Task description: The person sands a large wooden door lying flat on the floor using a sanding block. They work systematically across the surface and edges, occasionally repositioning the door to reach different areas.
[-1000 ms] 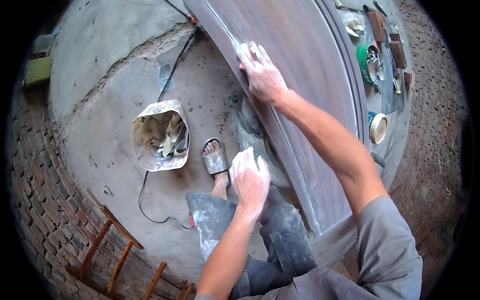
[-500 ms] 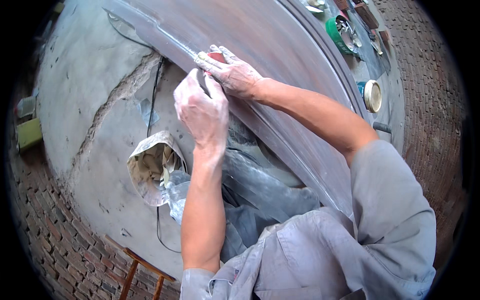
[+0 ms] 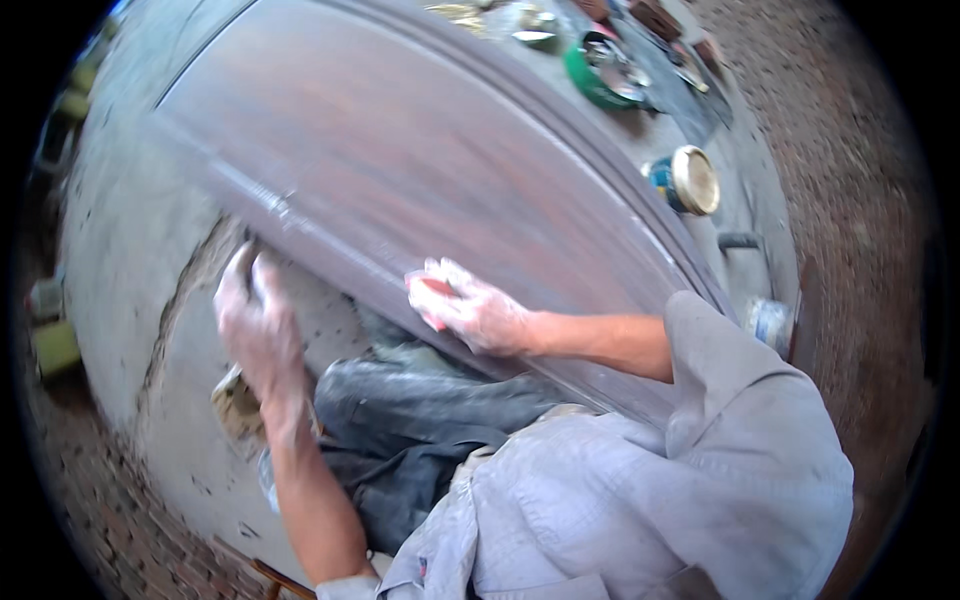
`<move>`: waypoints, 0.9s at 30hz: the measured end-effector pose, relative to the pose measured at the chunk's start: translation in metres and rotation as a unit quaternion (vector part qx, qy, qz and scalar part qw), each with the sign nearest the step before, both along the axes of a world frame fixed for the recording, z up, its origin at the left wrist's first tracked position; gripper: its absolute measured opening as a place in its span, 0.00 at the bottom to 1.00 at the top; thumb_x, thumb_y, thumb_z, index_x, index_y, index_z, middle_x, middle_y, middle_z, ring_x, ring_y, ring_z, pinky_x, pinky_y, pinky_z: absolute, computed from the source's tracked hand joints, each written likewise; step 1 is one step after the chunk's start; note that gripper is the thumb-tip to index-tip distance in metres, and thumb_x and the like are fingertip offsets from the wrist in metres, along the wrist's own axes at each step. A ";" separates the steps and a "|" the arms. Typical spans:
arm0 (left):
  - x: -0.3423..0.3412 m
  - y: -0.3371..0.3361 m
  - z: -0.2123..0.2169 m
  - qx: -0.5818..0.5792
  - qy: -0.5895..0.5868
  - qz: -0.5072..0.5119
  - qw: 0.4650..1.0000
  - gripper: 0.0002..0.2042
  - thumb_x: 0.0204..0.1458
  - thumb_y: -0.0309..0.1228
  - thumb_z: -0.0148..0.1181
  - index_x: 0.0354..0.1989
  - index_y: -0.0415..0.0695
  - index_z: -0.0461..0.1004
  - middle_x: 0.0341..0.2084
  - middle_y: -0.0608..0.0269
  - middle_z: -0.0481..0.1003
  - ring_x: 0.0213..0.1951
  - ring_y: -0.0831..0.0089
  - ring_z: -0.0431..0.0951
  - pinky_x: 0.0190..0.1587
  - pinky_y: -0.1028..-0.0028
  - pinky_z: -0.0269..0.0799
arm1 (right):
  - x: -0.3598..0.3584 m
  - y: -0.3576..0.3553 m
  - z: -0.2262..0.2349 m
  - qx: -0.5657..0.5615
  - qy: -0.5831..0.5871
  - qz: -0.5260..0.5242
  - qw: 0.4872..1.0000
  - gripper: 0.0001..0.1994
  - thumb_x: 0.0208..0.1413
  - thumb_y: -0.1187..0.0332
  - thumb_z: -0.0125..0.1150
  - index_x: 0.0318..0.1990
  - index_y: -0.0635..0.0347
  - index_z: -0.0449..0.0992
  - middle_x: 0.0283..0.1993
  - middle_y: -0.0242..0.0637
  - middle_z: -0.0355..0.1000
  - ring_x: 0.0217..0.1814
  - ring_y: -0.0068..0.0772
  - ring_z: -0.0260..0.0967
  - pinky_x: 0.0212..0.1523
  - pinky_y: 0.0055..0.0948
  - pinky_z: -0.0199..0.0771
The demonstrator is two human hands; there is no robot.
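With right hand (image 3: 482, 312), grips a red block (image 3: 435, 287) on the panel (image 3: 400, 150); with left hand (image 3: 258, 330), blurred, holds thumb and fingers parted near its edge.

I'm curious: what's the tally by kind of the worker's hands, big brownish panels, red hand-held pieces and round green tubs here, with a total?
Hands: 2, the left hand and the right hand
Brownish panel: 1
Red piece, in the right hand: 1
Round green tub: 1
Total: 5
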State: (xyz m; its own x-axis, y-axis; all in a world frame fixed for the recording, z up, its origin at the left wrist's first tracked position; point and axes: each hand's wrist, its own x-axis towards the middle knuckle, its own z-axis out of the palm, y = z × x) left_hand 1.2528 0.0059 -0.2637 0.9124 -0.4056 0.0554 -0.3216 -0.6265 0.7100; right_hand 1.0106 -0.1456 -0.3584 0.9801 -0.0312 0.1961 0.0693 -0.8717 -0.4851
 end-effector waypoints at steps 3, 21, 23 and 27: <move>-0.017 0.014 0.019 0.050 -0.033 -0.070 0.996 0.17 0.66 0.33 0.54 0.58 0.37 0.76 0.55 0.48 0.77 0.58 0.54 0.76 0.62 0.61 0.68 | -0.063 -0.035 0.020 0.020 -0.063 -0.110 0.992 0.18 0.54 0.78 0.57 0.54 0.64 0.76 0.55 0.50 0.76 0.61 0.58 0.73 0.71 0.53 0.65; 0.052 0.095 0.022 0.152 -0.037 -0.098 0.983 0.21 0.70 0.38 0.50 0.59 0.31 0.73 0.54 0.45 0.78 0.57 0.58 0.77 0.60 0.65 0.70 | -0.406 -0.149 -0.013 -0.210 0.060 -0.580 0.785 0.14 0.54 0.79 0.54 0.44 0.52 0.81 0.43 0.41 0.79 0.51 0.53 0.73 0.62 0.52 0.67; 0.012 0.098 0.047 0.125 -0.024 -0.052 0.990 0.23 0.71 0.40 0.49 0.60 0.31 0.73 0.55 0.46 0.78 0.57 0.60 0.76 0.61 0.66 0.69 | -0.451 -0.142 -0.019 -0.229 0.145 -0.653 0.708 0.12 0.56 0.78 0.54 0.42 0.51 0.80 0.42 0.40 0.78 0.55 0.51 0.70 0.70 0.59 0.59; -0.018 0.075 0.063 0.121 -0.059 -0.115 0.984 0.20 0.70 0.38 0.51 0.59 0.32 0.74 0.55 0.49 0.78 0.58 0.59 0.76 0.62 0.65 0.69 | -0.324 -0.158 -0.045 -0.250 0.028 -0.617 0.745 0.09 0.59 0.76 0.54 0.41 0.53 0.80 0.47 0.46 0.75 0.59 0.57 0.68 0.70 0.62 0.58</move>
State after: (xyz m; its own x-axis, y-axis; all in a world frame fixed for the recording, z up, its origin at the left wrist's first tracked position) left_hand 1.2347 0.0812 -0.2003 0.7875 -0.6154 0.0324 -0.5464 -0.6729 0.4987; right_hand 0.6868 -0.3041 -0.4035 0.2717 -0.8530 0.4455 -0.9439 -0.3265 -0.0494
